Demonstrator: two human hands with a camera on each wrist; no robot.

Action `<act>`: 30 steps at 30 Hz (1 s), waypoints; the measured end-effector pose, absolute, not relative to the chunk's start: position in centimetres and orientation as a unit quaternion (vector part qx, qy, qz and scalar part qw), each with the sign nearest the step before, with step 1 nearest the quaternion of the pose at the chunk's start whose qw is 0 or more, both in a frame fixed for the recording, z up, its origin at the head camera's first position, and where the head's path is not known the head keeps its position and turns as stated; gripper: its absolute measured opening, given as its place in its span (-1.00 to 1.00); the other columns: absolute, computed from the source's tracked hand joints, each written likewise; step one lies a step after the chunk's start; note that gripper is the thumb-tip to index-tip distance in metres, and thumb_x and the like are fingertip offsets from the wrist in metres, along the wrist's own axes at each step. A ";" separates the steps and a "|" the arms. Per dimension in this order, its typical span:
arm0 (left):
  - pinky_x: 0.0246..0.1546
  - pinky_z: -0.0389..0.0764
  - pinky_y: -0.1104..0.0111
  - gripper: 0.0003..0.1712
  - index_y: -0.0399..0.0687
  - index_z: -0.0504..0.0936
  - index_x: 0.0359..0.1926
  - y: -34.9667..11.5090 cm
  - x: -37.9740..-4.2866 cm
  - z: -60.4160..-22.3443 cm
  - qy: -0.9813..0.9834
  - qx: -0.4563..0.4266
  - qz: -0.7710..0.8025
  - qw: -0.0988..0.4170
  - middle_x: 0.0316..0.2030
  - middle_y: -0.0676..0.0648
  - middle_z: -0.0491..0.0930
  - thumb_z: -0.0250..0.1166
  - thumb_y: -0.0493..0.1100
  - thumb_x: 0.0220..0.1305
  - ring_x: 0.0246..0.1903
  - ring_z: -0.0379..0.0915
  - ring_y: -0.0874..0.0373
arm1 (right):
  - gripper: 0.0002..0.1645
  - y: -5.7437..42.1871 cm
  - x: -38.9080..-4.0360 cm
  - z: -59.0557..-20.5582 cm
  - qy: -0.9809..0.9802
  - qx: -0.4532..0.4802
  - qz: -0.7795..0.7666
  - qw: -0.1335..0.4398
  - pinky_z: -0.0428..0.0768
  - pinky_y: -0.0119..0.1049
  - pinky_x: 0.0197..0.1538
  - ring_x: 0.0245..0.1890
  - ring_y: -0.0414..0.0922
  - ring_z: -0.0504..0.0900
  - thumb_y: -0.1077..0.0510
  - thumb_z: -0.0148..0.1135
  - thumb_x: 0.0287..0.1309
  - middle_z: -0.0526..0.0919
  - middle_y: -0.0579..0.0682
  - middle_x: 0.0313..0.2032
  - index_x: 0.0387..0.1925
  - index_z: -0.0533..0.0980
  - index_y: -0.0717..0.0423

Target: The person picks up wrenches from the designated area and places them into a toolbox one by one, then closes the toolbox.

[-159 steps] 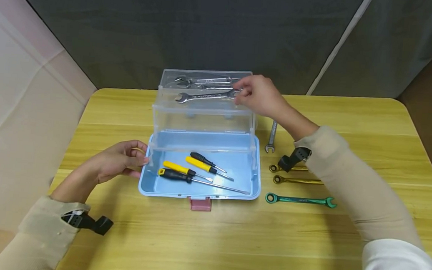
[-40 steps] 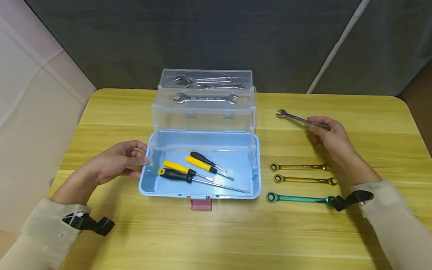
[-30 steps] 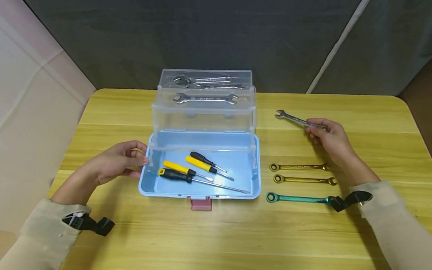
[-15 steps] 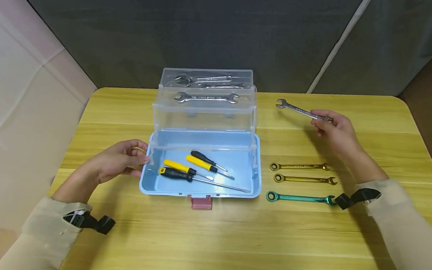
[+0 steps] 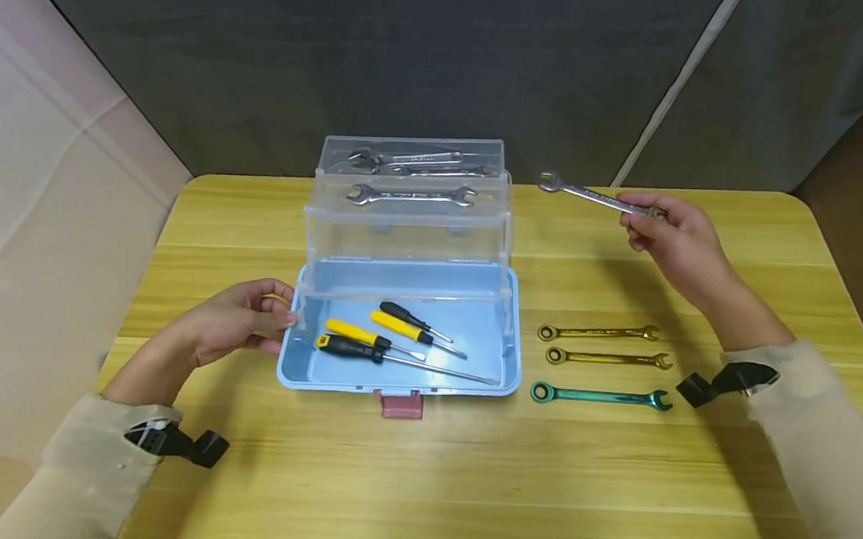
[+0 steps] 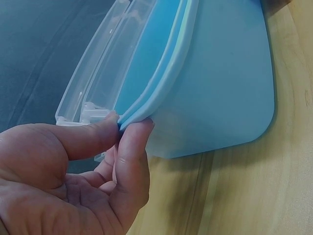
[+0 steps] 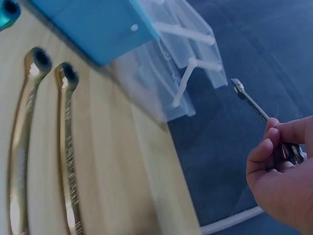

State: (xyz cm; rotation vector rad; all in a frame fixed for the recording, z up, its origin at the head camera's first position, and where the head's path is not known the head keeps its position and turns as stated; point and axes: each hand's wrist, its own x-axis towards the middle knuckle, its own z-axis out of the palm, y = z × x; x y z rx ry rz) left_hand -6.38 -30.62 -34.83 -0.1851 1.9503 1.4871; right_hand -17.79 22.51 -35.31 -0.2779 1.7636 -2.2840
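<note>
A blue toolbox (image 5: 401, 388) stands with its clear trays (image 5: 404, 238) raised at the back. My left hand (image 5: 236, 323) pinches its left rim between thumb and fingers, as the left wrist view also shows. To the right of the trays, my right hand (image 5: 681, 241) grips one end of a silver wrench (image 5: 594, 196). That wrench is up off the table, its free jaw pointing left toward the trays. A double open-end wrench (image 5: 410, 196) lies in the front tray. Behind it, an adjustable wrench (image 5: 405, 162) and another silver wrench (image 5: 442, 172) lie in the upper tray.
Several screwdrivers (image 5: 351, 347) lie in the toolbox bottom. To its right on the wooden table (image 5: 423, 494) are two gold ratchet wrenches (image 5: 606, 358) and a green one (image 5: 603, 396), laid side by side. A dark curtain (image 5: 431, 61) hangs behind the table.
Five seconds ago my right hand was at the front tray with the double open-end wrench, now left there. It has since picked up the silver wrench and raised it. My left hand stays put.
</note>
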 end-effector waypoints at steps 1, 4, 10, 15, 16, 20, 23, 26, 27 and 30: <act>-0.20 0.73 0.33 -0.69 -0.32 0.27 0.13 -30.6 -6.4 -34.8 0.747 -0.072 0.570 0.334 -0.24 -0.03 0.52 0.14 -0.34 0.51 -0.27 0.60 0.17 | -0.75 22.3 -17.8 -35.0 0.606 -0.100 -0.780 0.122 0.54 -0.40 -0.28 -0.31 -0.12 0.48 0.39 0.09 0.44 0.65 0.03 -0.23 0.03 0.60 0.24; -0.21 0.73 0.33 -0.70 -0.31 0.27 0.13 -30.6 -6.3 -34.8 0.747 -0.073 0.571 0.334 -0.24 -0.03 0.51 0.14 -0.33 0.51 -0.27 0.60 0.17 | -0.76 21.6 -18.0 -34.1 0.617 -0.110 -0.769 0.124 0.54 -0.39 -0.25 -0.29 -0.11 0.48 0.37 0.11 0.44 0.64 0.04 -0.21 0.05 0.59 0.26; -0.21 0.73 0.33 -0.69 -0.31 0.27 0.13 -30.6 -6.3 -34.8 0.746 -0.071 0.571 0.334 -0.24 -0.02 0.52 0.15 -0.33 0.51 -0.27 0.60 0.17 | -0.73 19.7 -18.3 -32.5 0.650 -0.138 -0.737 0.125 0.54 -0.41 -0.24 -0.26 -0.07 0.42 0.30 0.13 0.45 0.62 0.05 -0.17 0.10 0.57 0.27; -0.21 0.73 0.33 -0.70 -0.31 0.27 0.13 -30.6 -6.3 -34.9 0.747 -0.069 0.572 0.332 -0.24 -0.02 0.51 0.14 -0.33 0.51 -0.28 0.60 0.17 | -0.71 17.7 -18.4 -31.5 0.699 -0.146 -0.688 0.127 0.55 -0.43 -0.23 -0.24 -0.03 0.42 0.29 0.12 0.46 0.61 0.06 -0.16 0.12 0.57 0.25; -0.21 0.73 0.33 -0.70 -0.30 0.27 0.13 -30.6 -6.3 -34.9 0.747 -0.069 0.572 0.332 -0.24 -0.02 0.51 0.14 -0.33 0.51 -0.28 0.60 0.17 | -0.71 17.4 -18.4 -31.3 0.710 -0.146 -0.677 0.127 0.55 -0.43 -0.23 -0.24 -0.03 0.43 0.29 0.12 0.46 0.61 0.06 -0.16 0.13 0.57 0.25; -0.21 0.73 0.33 -0.70 -0.29 0.27 0.12 -30.6 -6.3 -34.9 0.746 -0.068 0.572 0.333 -0.24 -0.02 0.52 0.15 -0.33 0.51 -0.28 0.60 0.17 | -0.69 16.0 -18.6 -30.7 0.754 -0.152 -0.626 0.128 0.55 -0.41 -0.21 -0.26 -0.04 0.44 0.27 0.11 0.47 0.61 0.04 -0.17 0.15 0.56 0.23; -0.20 0.73 0.33 -0.71 -0.29 0.27 0.12 -30.7 -6.3 -34.9 0.746 -0.066 0.572 0.336 -0.24 -0.02 0.52 0.14 -0.33 0.51 -0.27 0.60 0.17 | -0.69 15.1 -18.8 -30.6 0.779 -0.160 -0.592 0.130 0.52 -0.37 -0.21 -0.28 -0.04 0.44 0.25 0.10 0.48 0.61 0.03 -0.20 0.16 0.56 0.20; -0.21 0.73 0.33 -0.72 -0.28 0.27 0.11 -30.7 -6.2 -34.9 0.745 -0.064 0.573 0.335 -0.25 -0.02 0.52 0.14 -0.33 0.51 -0.28 0.61 0.17 | -0.69 14.0 -19.1 -30.5 0.791 -0.163 -0.573 0.136 0.48 -0.34 -0.23 -0.31 0.00 0.44 0.23 0.13 0.47 0.60 0.03 -0.24 0.16 0.58 0.17; -0.21 0.73 0.33 -0.72 -0.28 0.27 0.11 -30.8 -6.2 -34.9 0.745 -0.064 0.573 0.335 -0.25 -0.02 0.52 0.14 -0.33 0.51 -0.28 0.61 0.17 | -0.68 13.6 -19.2 -30.4 0.793 -0.165 -0.569 0.140 0.48 -0.33 -0.23 -0.32 0.00 0.44 0.22 0.15 0.46 0.59 0.03 -0.26 0.16 0.58 0.17; -0.21 0.73 0.33 -0.72 -0.28 0.27 0.11 -30.9 -6.2 -34.9 0.744 -0.064 0.574 0.335 -0.25 -0.02 0.53 0.14 -0.33 0.51 -0.28 0.61 0.16 | -0.67 12.4 -19.3 -30.1 0.792 -0.167 -0.567 0.153 0.47 -0.32 -0.26 -0.35 0.01 0.43 0.21 0.18 0.44 0.59 0.04 -0.29 0.16 0.58 0.18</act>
